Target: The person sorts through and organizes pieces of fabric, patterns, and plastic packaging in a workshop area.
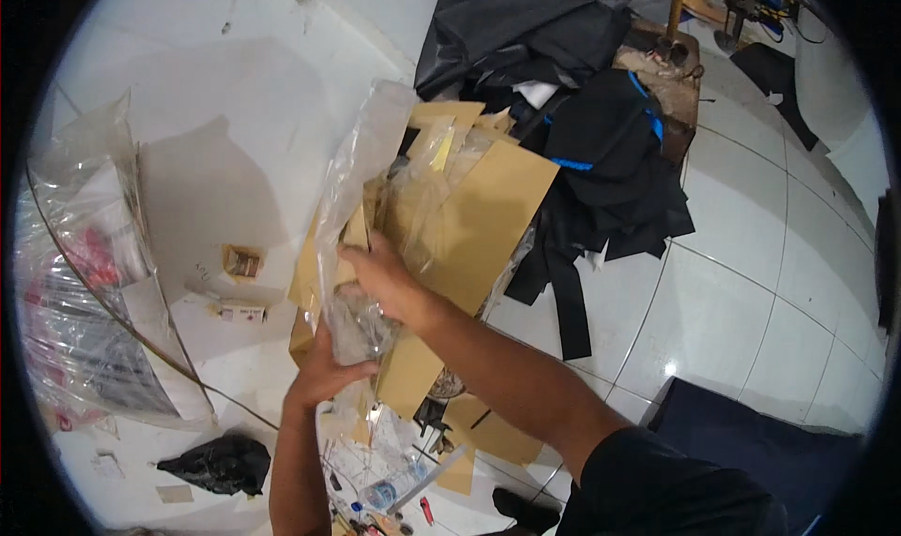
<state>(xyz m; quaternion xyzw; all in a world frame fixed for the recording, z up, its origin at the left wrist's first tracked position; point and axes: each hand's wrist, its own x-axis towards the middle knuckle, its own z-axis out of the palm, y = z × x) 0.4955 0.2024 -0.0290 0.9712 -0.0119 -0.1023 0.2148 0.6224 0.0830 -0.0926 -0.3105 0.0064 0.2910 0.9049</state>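
Observation:
A brown cardboard box (pixel 488 212) stands with its flaps raised, and crumpled clear plastic (pixel 413 217) shows inside it. A long piece of translucent plastic sheeting (pixel 361 146) hangs over the box's left side. My left hand (pixel 324 372) grips the lower end of this sheeting near the box corner, its thumb on the near side. Above it, my right hand (pixel 387 281) reaches across the opening with curled fingers and bunches the sheeting. Plastic covers some of my fingertips.
Black fabric pieces (pixel 601 132) with blue edging lie right of the box. A plastic-wrapped bundle (pixel 84 292) stands at left, near a black plastic bag (pixel 225 463). Below are a bottle (pixel 392 487) and a red cutter (pixel 426 510). Dark blue cloth (pixel 751 451) lies lower right.

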